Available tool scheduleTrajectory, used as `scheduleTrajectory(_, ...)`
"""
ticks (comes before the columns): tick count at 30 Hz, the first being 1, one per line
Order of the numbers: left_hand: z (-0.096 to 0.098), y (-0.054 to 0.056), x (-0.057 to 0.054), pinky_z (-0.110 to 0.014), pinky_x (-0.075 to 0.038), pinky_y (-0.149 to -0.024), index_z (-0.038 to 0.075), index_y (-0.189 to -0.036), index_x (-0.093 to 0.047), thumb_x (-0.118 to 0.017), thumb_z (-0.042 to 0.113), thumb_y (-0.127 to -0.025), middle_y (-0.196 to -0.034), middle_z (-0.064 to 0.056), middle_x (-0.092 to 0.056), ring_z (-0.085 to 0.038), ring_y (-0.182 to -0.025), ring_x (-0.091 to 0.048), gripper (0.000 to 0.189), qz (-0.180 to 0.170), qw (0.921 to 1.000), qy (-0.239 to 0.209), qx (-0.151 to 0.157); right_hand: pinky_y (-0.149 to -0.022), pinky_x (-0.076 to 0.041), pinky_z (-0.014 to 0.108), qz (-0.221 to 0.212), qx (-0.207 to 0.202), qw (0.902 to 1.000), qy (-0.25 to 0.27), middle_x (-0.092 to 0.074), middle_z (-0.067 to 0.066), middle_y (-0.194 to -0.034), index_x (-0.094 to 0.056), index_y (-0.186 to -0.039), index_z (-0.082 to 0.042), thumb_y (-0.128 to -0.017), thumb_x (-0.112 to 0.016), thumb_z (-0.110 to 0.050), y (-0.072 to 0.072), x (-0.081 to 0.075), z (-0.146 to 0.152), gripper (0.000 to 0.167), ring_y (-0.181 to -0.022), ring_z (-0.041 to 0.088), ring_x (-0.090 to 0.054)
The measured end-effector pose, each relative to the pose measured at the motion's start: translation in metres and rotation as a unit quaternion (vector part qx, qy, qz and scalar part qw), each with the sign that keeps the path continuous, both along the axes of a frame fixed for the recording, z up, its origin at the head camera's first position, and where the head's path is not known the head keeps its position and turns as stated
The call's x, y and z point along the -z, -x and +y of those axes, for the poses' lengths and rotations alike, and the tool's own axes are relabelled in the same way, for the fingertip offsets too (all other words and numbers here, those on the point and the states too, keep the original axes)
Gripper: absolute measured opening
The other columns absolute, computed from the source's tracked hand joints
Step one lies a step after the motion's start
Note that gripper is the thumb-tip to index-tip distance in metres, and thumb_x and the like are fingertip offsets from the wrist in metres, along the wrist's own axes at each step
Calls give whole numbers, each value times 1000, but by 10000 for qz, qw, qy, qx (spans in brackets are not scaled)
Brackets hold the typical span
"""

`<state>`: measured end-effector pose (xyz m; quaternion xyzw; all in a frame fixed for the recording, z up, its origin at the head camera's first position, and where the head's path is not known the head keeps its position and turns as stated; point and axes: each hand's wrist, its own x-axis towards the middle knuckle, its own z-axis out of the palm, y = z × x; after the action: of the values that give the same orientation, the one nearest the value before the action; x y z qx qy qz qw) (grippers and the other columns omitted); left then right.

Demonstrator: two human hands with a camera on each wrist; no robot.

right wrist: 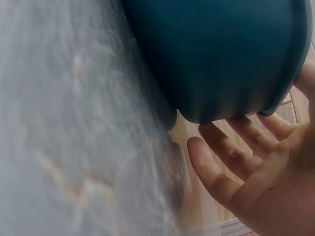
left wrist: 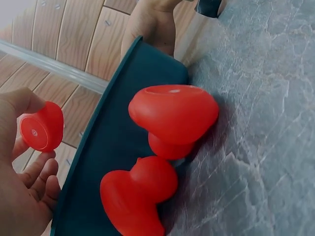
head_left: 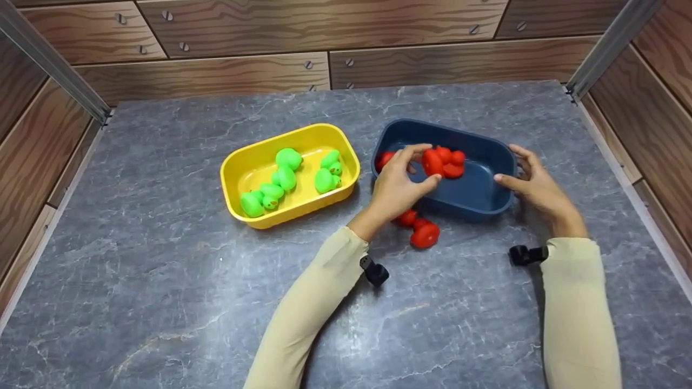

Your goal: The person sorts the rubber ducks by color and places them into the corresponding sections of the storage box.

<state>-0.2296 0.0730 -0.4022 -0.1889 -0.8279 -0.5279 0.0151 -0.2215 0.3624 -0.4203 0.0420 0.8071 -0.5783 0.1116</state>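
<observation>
My left hand [head_left: 397, 189] pinches a red rubber duck [left wrist: 42, 129] between thumb and fingers, above the navy-blue bin [head_left: 476, 186]. At the bin's right end, my right hand [head_left: 540, 186] grips the rim, thumb over the edge and fingers along the outer wall [right wrist: 211, 64]. More red ducks [head_left: 453, 168] lie inside the bin, one of them partly hidden by the left hand at its left end. Two further red ducks [left wrist: 172, 115] lie on the table against the bin's near side, below the left wrist.
Left of the blue bin stands a yellow bin [head_left: 297, 213] holding several green ducks [head_left: 285, 178]. Both sit on a grey marbled table [head_left: 162, 270]. Wood-patterned panels [head_left: 243, 75] enclose the back and sides. Each wrist wears a small black camera [head_left: 374, 272].
</observation>
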Motion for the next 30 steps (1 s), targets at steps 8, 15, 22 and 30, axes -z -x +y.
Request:
scheduleTrajectory(8,0,3,-1,-22,-46,-80,26,-132,-54,-74,32,-83,-119,4,-63,-12,-101,-58,53,87,9996,216,-158,-83,-46,10,28,-50,10000,-68,-14,12,-161,-9,-155,-26,-94,-63,-26,0,0,1,82,-130,17,-38)
scheduleTrajectory(15,4,2,-1,-25,-46,-93,23,-132,-55,-72,30,-85,-122,6,-64,-9,-115,-57,51,154,9988,440,-138,-81,-48,11,112,-22,9999,66,-17,12,-159,-12,-154,-25,-93,-65,-25,0,1,1,81,-125,12,-41)
scheduleTrajectory(22,4,1,-1,-26,-46,-96,22,-130,-57,-71,30,-85,-123,6,-65,-8,-117,-57,48,183,9989,428,-106,-82,-48,10,78,24,9998,186,-16,11,-159,-13,-154,-24,-92,-65,-24,0,1,0,81,-126,14,-39)
scheduleTrajectory(30,-3,-4,1,-28,-46,-95,19,-128,-59,-72,28,-86,-120,-1,-65,-13,-114,-57,45,149,9996,230,115,-82,-47,10,137,9,9999,51,-16,14,-159,-13,-154,-24,-92,-65,-25,0,1,1,80,-126,13,-41)
